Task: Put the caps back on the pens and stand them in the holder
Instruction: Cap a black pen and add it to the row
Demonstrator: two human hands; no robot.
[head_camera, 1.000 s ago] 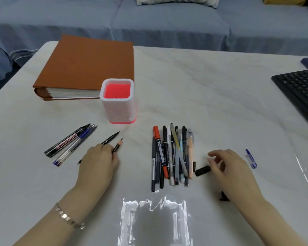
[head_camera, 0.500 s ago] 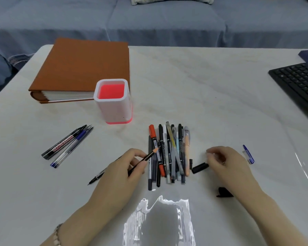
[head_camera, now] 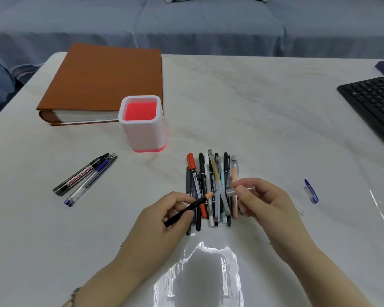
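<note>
left hand (head_camera: 164,216): my grip's pinched on a black pen (head_camera: 190,207), long axis slanting up-right, orange tip aimed at the cap
right hand (head_camera: 262,200): holding a grey cap (head_camera: 233,192) level, just beside the tip
pile (head_camera: 213,187): under both hands, pens lying near-to-far
holder (head_camera: 142,122): upright on table (head_camera: 253,118), up-left of pile

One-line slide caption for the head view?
Left hand aims an uncapped black pen at the cap in the right hand, above the pen pile; holder empty.
</note>
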